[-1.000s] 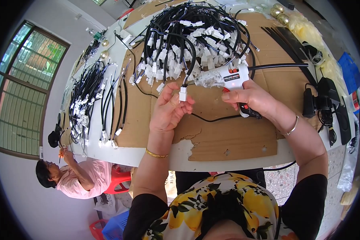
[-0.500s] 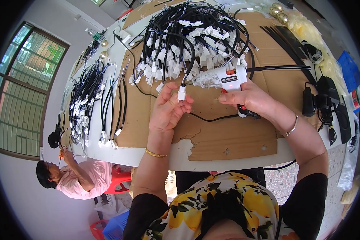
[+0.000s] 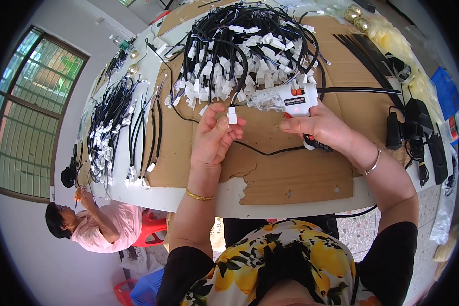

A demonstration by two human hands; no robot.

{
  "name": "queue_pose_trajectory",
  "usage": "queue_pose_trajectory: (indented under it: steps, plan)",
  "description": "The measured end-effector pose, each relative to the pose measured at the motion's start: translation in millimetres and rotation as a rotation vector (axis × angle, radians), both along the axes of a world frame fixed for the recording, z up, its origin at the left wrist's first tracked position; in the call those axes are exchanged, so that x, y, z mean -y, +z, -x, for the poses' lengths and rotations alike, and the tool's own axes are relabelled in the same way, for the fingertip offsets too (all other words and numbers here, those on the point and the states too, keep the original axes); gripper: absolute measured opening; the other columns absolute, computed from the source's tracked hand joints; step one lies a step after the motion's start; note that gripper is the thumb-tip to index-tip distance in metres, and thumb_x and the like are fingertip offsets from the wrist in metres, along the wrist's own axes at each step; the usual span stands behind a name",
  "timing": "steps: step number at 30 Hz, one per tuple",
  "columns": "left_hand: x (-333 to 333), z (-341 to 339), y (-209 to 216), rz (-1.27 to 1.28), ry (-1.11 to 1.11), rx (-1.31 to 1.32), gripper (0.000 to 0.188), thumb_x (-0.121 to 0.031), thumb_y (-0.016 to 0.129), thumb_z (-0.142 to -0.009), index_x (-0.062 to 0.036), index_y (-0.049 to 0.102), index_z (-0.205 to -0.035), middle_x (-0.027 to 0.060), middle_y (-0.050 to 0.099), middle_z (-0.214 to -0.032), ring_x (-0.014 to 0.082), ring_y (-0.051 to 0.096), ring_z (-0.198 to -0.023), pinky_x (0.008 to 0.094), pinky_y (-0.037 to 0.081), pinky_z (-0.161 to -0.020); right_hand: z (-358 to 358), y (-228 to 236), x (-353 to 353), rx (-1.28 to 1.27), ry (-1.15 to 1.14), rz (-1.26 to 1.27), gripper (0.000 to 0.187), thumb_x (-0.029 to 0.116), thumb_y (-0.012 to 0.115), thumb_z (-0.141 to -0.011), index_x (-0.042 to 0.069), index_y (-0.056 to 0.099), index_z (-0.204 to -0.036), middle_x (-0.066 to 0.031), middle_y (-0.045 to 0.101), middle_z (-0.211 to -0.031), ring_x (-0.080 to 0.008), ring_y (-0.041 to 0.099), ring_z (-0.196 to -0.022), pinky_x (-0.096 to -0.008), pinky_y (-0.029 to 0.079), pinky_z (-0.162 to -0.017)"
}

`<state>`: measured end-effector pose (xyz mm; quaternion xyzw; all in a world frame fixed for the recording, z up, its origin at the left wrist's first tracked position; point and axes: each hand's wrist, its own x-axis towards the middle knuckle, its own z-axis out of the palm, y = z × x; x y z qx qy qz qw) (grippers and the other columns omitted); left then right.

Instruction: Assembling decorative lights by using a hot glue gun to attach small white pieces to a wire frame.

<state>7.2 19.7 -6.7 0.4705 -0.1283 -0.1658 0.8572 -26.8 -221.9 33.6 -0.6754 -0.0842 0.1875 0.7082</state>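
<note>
Between the thumb and fingers of my left hand [image 3: 214,135] is a white plastic connector [image 3: 232,116] on the end of a black cable. My right hand [image 3: 321,125] is wrapped round the grip of a white hot glue gun [image 3: 302,100]. A long black glue stick [image 3: 359,90] sticks out of the gun's back. The gun's nozzle, crusted with clear glue, points left, just above and right of the connector; whether it touches the cable I cannot tell. A large heap of black cables with white connectors [image 3: 250,56] lies just beyond both hands.
Brown cardboard [image 3: 301,176] covers much of the white table [image 3: 229,206]. More bundled cables [image 3: 107,127] lie at left. At right are black glue sticks [image 3: 359,61], power adapters [image 3: 403,127] and yellowish plastic wrap [image 3: 392,43]. A co-worker in pink [image 3: 107,227] sits at lower left.
The connector has turned a little in my left fingers. The glue gun has shifted slightly to the right, and its black cord lies a bit differently.
</note>
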Motion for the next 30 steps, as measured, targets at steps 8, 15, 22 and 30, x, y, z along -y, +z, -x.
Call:
queue_pose_trajectory:
  steps: [8,15,22,30]
  plan:
    - [0.1,-1.0,0.8,-0.099,0.043,0.049,0.02,-0.004,0.05,-0.083,-0.0094,0.041,-0.101,0.0188,0.059,-0.087,0.0171,0.057,-0.069,0.0272,0.047,-0.063,-2.5,-6.3,0.4,-0.005,0.035,-0.023,0.032,0.01,0.065,-0.071,0.005,0.046,-0.095,-0.0015,0.051,-0.074,-0.0087,0.048,-0.06,-0.0226,0.04,-0.055]
    - [1.3,-1.1,3.2,-0.169,0.044,0.081,0.022,0.0,0.049,-0.082,-0.0092,0.041,-0.1,0.0177,0.058,-0.089,0.017,0.057,-0.07,0.0274,0.046,-0.066,-1.4,-6.9,-2.2,0.055,0.056,-0.117,0.024,0.006,0.061,-0.072,0.004,0.046,-0.091,-0.0016,0.05,-0.069,-0.0105,0.049,-0.058,-0.0245,0.04,-0.055]
    - [3.2,-0.8,3.8,-0.21,0.038,0.101,0.021,0.0,0.048,-0.082,-0.0091,0.04,-0.1,0.0174,0.058,-0.09,0.0157,0.057,-0.071,0.0256,0.046,-0.066,-1.1,-6.4,-2.9,0.065,0.029,-0.11,0.022,0.005,0.06,-0.073,0.004,0.046,-0.09,-0.0022,0.05,-0.068,-0.0107,0.049,-0.058,-0.0246,0.04,-0.055]
    - [3.4,-0.5,3.3,-0.223,0.053,0.103,0.02,0.0,0.047,-0.083,-0.0092,0.04,-0.1,0.0169,0.059,-0.09,0.0157,0.057,-0.071,0.0257,0.046,-0.065,0.2,-4.6,-2.8,0.036,0.018,-0.043,0.023,0.008,0.061,-0.073,0.004,0.046,-0.09,-0.0019,0.051,-0.071,-0.0098,0.048,-0.059,-0.0238,0.04,-0.055]
